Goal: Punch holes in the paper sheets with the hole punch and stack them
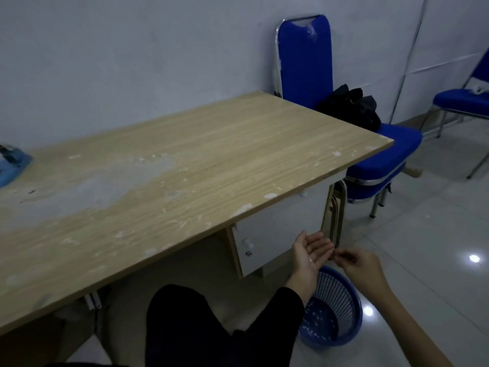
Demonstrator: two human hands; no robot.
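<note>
Over the blue bin (341, 311) our left hand (308, 250) lay open-palmed, right hand (354, 263) pinching something too small to tell, likely weightless punch confetti needing fingertip pinches.

The frame's left edge is cutting off a blue object (12, 162) on the desk (185, 160), leaving it blurred beyond identifying.

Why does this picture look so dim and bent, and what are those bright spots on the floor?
Head view: dim, bluish light; the wide lens bows the desk edge; the white spots are lamp glare on glossy floor tiles; the hands, left hand and right hand, look slightly soft.
</note>
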